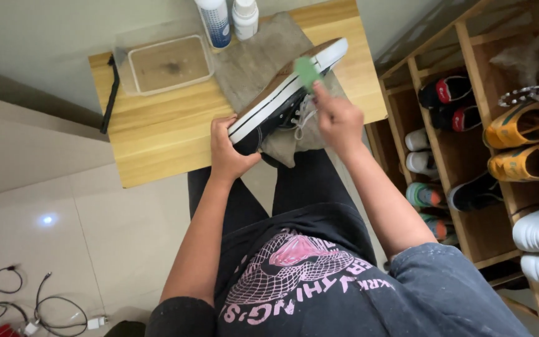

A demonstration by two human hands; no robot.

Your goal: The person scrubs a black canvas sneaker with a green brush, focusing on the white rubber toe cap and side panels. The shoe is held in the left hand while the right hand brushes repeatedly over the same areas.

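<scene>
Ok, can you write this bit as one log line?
left hand: holds shoe | right hand: green brush on sole | table

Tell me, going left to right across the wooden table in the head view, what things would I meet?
Black strip on the table's left edge → clear tub of murky water → left hand gripping the black sneaker's heel → right hand with a green brush.

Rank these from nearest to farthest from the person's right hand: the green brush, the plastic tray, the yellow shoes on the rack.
1. Green brush: held in the right hand, against the sneaker's sole.
2. Plastic tray: far left on the wooden table.
3. Yellow shoes: on the rack, far right.
</scene>
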